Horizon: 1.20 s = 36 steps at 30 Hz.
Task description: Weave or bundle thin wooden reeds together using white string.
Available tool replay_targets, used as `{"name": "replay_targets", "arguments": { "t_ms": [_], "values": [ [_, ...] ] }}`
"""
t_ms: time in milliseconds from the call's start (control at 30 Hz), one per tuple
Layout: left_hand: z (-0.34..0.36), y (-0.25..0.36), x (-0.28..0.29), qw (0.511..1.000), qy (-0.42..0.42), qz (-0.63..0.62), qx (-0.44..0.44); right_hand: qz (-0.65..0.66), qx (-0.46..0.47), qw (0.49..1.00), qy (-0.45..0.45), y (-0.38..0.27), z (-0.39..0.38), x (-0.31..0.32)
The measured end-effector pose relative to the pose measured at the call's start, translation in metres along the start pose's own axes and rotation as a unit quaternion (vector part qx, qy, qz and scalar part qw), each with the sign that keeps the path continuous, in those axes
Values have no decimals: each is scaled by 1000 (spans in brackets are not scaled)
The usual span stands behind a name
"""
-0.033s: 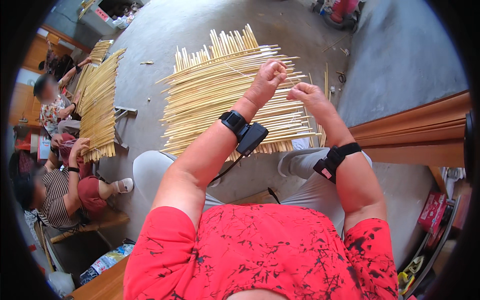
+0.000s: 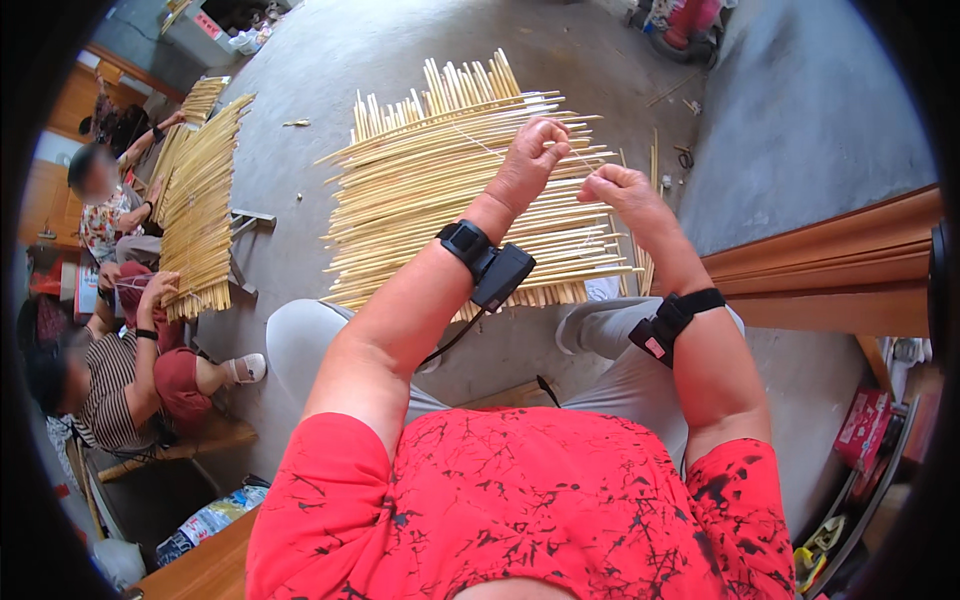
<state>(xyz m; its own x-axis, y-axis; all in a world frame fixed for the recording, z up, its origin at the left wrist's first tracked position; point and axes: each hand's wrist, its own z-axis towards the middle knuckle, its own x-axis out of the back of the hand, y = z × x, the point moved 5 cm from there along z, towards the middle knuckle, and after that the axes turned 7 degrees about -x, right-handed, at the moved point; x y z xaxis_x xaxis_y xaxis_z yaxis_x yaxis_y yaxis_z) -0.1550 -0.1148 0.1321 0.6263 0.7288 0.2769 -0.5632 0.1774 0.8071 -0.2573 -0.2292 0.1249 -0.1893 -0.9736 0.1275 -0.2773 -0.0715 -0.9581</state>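
Note:
Pale yellow reed stalks (image 2: 400,232) lie side by side as a mat in front of me, most running left to right. A bundle of upright stalk ends (image 2: 465,85) shows beyond its far edge. Over the mat's far right part, my left hand (image 2: 535,155) is closed in a pinch on a thin light string (image 2: 478,142), which runs from the mat up to it. To its right and slightly nearer, my right hand (image 2: 622,188) is also closed, with the string stretched between the two. The fingertips are partly hidden. Black straps with small devices sit on both forearms.
At the left, two people (image 2: 110,390) sit by another reed mat (image 2: 205,200) on a metal-legged stand (image 2: 250,220). A wooden door edge (image 2: 820,270) and a grey wall panel (image 2: 800,130) bound the right. Loose stalks (image 2: 653,180) and scissors (image 2: 685,157) lie beside my mat.

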Motion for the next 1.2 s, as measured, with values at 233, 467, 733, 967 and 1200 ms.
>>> {"name": "replay_targets", "arguments": {
  "t_ms": [233,467,733,967,1200],
  "values": [
    [-32,-9,36,988,98,-62,97,138,-41,986,-82,-24,-13,-20],
    [-70,1,46,958,192,-49,205,194,-33,976,-94,-27,0,-20],
    [-91,15,-8,981,86,-50,169,239,-21,965,-103,-30,-4,-17],
    [-85,-21,-57,967,-41,-103,230,245,-20,959,-141,-44,-11,-33],
    [-82,-4,-46,869,66,-315,375,-149,122,978,81,-35,-5,-2]
  ]
}}
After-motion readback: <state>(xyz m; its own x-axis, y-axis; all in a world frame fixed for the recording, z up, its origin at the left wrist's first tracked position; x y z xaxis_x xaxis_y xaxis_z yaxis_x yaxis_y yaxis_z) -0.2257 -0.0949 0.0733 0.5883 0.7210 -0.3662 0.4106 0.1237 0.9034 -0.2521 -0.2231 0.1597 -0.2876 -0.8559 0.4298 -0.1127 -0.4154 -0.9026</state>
